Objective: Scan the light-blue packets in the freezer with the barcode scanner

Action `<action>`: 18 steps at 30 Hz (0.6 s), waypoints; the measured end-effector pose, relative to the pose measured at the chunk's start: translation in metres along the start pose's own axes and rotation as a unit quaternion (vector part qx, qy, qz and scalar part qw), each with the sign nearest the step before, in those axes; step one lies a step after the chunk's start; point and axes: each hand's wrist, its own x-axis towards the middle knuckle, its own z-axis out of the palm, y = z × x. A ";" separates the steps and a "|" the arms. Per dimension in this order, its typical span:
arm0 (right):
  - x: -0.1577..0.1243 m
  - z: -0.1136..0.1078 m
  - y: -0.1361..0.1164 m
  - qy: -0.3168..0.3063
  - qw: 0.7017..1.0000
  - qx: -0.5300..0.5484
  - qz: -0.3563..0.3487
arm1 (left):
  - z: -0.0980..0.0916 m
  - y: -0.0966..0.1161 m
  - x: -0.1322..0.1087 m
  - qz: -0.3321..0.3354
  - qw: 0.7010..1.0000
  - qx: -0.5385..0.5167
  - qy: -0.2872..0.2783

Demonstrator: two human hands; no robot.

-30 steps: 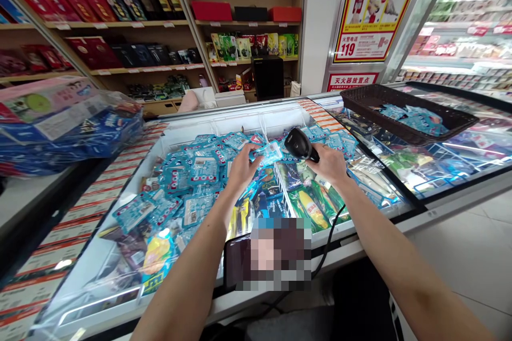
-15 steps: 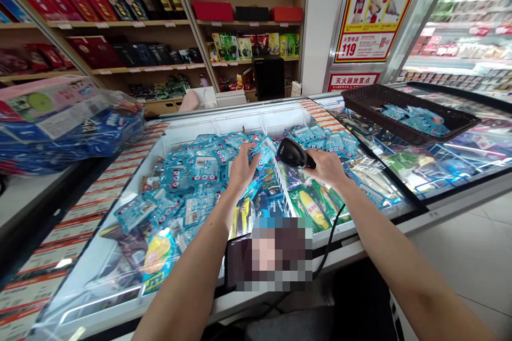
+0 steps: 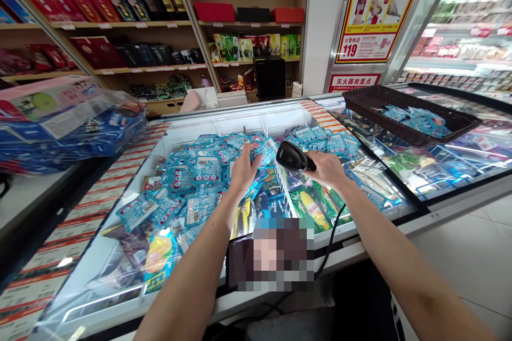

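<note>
My left hand [image 3: 246, 168] pinches the near edge of a light-blue foil sachet [image 3: 266, 151] above a heap of similar blue sachets [image 3: 200, 170] in a chest freezer. My right hand [image 3: 327, 168] grips a black handheld barcode scanner [image 3: 294, 156], its head pointing left at the sachet from a short distance. A black cable [image 3: 334, 229] hangs from the scanner over the freezer's front edge. Under my right hand lie corn-printed packets [image 3: 312, 208] behind a white wire divider [image 3: 283, 186].
A dark wicker basket [image 3: 412, 114] holding blue sachets sits on the glass freezer lid at right. Shrink-wrapped blue-and-pink boxes [image 3: 68, 122] stand at left. Wooden shelves of boxed goods rise behind, and a pixelated patch covers the freezer's near edge.
The scanner has swung lower and more level, its head now closer to the sachet. My left hand has shifted the sachet slightly, and my right hand has dropped a little.
</note>
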 end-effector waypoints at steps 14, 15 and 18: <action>0.000 0.001 -0.003 0.008 1.000 -0.003 -0.018 | -0.003 0.002 0.000 -0.005 1.000 0.023 -0.009; 0.000 0.001 -0.003 0.007 1.000 -0.003 -0.018 | -0.003 0.002 0.001 -0.005 1.000 0.023 -0.010; 0.001 0.001 -0.002 0.004 1.000 -0.002 -0.019 | -0.002 0.001 0.001 -0.004 1.000 0.023 -0.013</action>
